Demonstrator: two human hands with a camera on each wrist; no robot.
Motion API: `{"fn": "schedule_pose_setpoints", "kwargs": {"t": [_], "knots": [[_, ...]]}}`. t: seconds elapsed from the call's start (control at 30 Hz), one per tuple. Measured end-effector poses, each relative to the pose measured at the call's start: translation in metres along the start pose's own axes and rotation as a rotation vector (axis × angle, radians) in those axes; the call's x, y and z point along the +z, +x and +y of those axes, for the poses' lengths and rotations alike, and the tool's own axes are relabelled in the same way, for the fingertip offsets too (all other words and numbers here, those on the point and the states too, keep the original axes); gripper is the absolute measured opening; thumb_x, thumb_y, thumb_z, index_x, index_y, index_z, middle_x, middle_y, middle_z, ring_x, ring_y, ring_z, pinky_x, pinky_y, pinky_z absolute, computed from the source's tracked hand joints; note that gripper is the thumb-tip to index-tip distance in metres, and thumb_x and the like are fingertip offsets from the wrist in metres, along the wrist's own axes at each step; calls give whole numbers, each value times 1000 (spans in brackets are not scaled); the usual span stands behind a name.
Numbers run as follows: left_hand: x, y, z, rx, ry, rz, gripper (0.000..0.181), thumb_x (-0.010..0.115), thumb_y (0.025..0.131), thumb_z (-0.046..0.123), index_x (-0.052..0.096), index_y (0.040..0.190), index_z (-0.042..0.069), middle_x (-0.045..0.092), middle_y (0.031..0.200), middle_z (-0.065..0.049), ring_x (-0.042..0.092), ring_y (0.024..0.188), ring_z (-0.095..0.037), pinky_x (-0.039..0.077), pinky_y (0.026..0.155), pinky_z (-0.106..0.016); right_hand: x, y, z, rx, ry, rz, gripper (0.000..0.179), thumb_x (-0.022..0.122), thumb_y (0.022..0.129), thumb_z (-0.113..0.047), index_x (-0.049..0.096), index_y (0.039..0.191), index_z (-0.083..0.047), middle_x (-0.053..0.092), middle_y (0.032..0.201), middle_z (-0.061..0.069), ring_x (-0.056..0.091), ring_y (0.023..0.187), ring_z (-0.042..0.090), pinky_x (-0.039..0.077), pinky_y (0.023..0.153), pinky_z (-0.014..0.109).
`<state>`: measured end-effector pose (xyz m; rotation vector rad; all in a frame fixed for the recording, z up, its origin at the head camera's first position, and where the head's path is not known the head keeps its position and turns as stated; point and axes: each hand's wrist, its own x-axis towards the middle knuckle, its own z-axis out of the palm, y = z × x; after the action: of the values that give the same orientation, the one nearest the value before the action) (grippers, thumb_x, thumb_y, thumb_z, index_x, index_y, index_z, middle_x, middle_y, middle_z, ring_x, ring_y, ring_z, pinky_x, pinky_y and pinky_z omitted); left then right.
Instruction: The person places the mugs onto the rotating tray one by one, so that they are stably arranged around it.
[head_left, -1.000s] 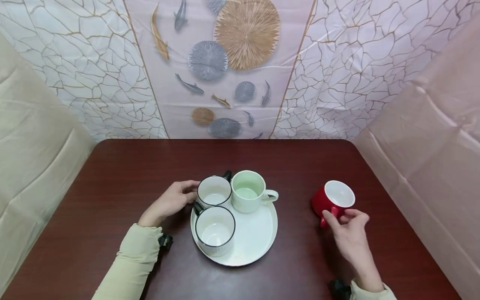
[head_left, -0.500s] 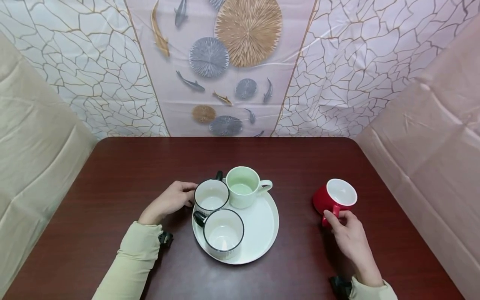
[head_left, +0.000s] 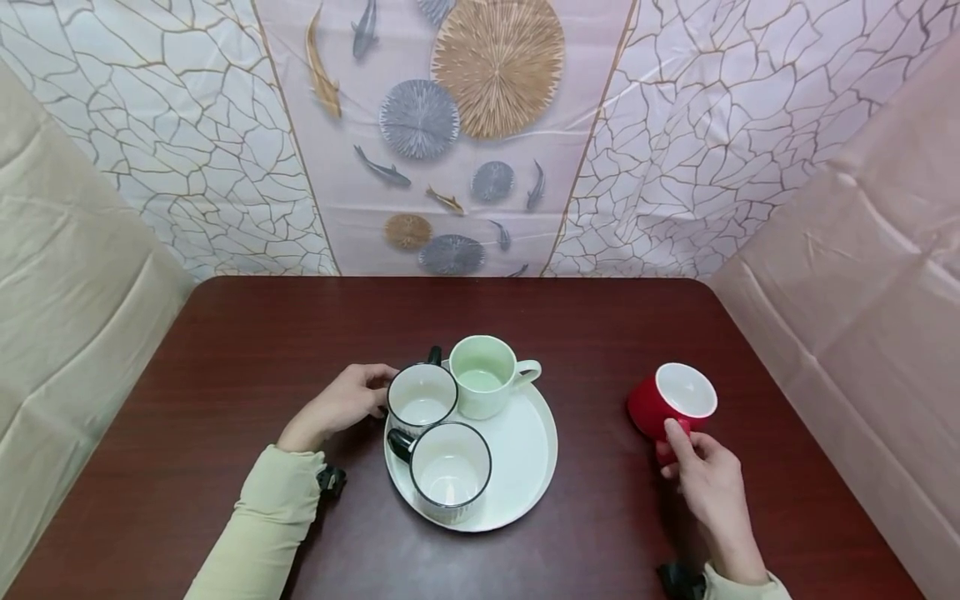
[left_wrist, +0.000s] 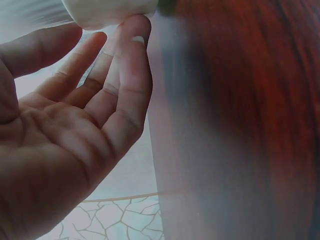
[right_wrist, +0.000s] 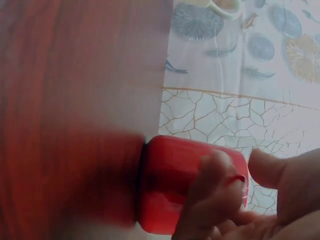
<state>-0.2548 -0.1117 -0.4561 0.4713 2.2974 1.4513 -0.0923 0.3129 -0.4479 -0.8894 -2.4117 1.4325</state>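
On a round white tray (head_left: 525, 467) stand two white mugs with black rims and handles, one at the back left (head_left: 422, 395) and one at the front (head_left: 451, 464), plus a pale green mug (head_left: 482, 379). My left hand (head_left: 347, 406) reaches to the back-left mug, its relaxed fingertips right at the side; in the left wrist view they lie against a pale mug's lower edge (left_wrist: 107, 12). At the right, my right hand (head_left: 708, 483) pinches the handle of a red mug (head_left: 651, 406) with a white inside. The red mug (right_wrist: 165, 165) appears beside the thumb and fingers in the right wrist view.
The dark red-brown table (head_left: 247, 333) ends at a patterned cloth backdrop (head_left: 450, 167). Beige padded panels flank it, one on the left (head_left: 82, 317) and one on the right (head_left: 847, 317). Dark wrist straps (head_left: 331, 480) show at the sleeves.
The back-left and green mugs have shifted slightly left on the tray, and the front mug slightly right. My right thumb and fingers have closed further over the red mug's handle.
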Motion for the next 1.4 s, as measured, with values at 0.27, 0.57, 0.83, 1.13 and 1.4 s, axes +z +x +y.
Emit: {"fn": "schedule_pose_setpoints", "kwargs": {"t": [0.27, 0.57, 0.83, 1.13, 1.4], "knots": [[1, 1, -2, 0, 9, -7, 27, 51, 95, 2, 62, 118, -5, 65, 100, -12, 61, 79, -19, 54, 68, -36, -8, -11, 4, -81, 102, 46, 44, 49, 101, -38, 57, 90, 3, 55, 67, -4, 43, 49, 13, 34, 44, 28], [0, 3, -2, 12, 2, 9, 26, 52, 94, 0, 63, 117, -6, 65, 99, -13, 60, 79, -18, 54, 67, -35, -5, -41, -28, -426, 342, -240, 26, 45, 103, -11, 50, 86, 8, 50, 72, 4, 37, 52, 17, 28, 45, 35], [1, 3, 0, 12, 21, 13, 26, 51, 96, 1, 62, 118, -7, 65, 101, -15, 60, 79, -17, 55, 68, -37, 19, -51, -45, -523, 184, -393, 23, 46, 103, -9, 52, 84, 2, 43, 65, 6, 37, 53, 19, 32, 43, 33], [2, 4, -2, 10, 26, 23, 25, 52, 95, 1, 63, 116, -7, 65, 100, -14, 60, 77, -17, 55, 67, -37, 41, -44, -50, -562, 89, -536, 20, 51, 101, -13, 57, 84, -3, 53, 74, 8, 52, 75, 20, 46, 70, 29], [2, 4, -1, -9, 13, 24, 24, 51, 96, 2, 63, 116, -6, 66, 100, -13, 60, 78, -18, 54, 68, -35, 51, -35, -54, -613, 37, -599, 19, 53, 101, -16, 61, 85, -8, 58, 79, 6, 55, 79, 18, 48, 73, 26]]}}
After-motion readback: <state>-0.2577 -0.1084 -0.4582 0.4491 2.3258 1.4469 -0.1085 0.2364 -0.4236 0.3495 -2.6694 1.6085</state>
